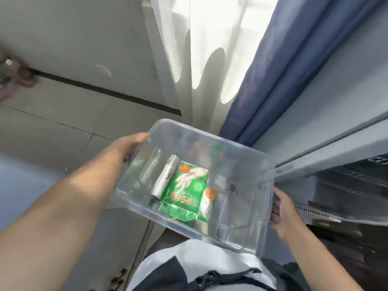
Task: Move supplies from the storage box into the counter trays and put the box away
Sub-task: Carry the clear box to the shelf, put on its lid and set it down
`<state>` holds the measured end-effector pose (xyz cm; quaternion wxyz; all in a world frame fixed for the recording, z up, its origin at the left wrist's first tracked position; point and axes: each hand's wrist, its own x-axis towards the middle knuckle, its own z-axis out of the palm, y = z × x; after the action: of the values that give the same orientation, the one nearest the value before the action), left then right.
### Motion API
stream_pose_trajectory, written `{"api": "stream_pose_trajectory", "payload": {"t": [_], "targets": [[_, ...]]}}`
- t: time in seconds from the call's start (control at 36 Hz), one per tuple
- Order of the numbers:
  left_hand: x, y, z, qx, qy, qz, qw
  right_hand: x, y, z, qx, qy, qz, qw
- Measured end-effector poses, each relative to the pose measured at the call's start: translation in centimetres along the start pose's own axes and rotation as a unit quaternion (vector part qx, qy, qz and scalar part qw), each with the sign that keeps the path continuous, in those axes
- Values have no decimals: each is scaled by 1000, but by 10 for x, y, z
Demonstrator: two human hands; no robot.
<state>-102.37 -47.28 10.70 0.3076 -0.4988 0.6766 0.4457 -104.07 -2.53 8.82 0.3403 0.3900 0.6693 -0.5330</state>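
Observation:
A clear plastic storage box [247,162] hangs in the air in front of me, tilted. My left hand [131,147] grips its left end and my right hand [280,213] grips its right end. Inside lie a green packet of disposable gloves [186,187], a second green packet [206,203] partly under it, and a grey roll of plastic bags [165,177] to their left. No lid is on the box.
A white sheer curtain [201,49] and a blue curtain [279,85] hang ahead. At the right stands a grey shelf unit [336,156] with wire racks. Grey tiled floor [52,127] lies to the left. My torso is at the bottom.

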Motion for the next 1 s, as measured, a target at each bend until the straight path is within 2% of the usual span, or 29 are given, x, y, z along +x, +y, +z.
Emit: {"api": "stream_pose_trajectory", "payload": {"t": [0.17, 0.25, 0.33, 0.5, 0.69, 0.78, 0.89, 1.0], "targets": [[34, -9, -93, -58, 32, 3, 998, 2, -50, 93, -14, -57, -43, 997], [42, -12, -126, -107, 54, 26, 992, -4, -79, 139, -41, -64, -43, 996], [47, -19, -156, -180, 77, 44, 980, -11, -108, 178, -53, -87, -84, 991], [71, -43, -207, -295, 102, 2, 950, -9, -180, 258, -120, -111, -133, 977], [115, -76, -253, -409, 104, -63, 904, 22, -271, 395, -201, -131, -144, 960], [132, -84, -274, -444, 141, -84, 881, 37, -308, 468, -261, -141, -150, 943], [143, -89, -303, -511, 171, -122, 833, 57, -351, 571, -311, -190, -124, 923], [140, -99, -337, -542, 179, -174, 802, 59, -389, 663, -369, -233, -129, 890]]}}
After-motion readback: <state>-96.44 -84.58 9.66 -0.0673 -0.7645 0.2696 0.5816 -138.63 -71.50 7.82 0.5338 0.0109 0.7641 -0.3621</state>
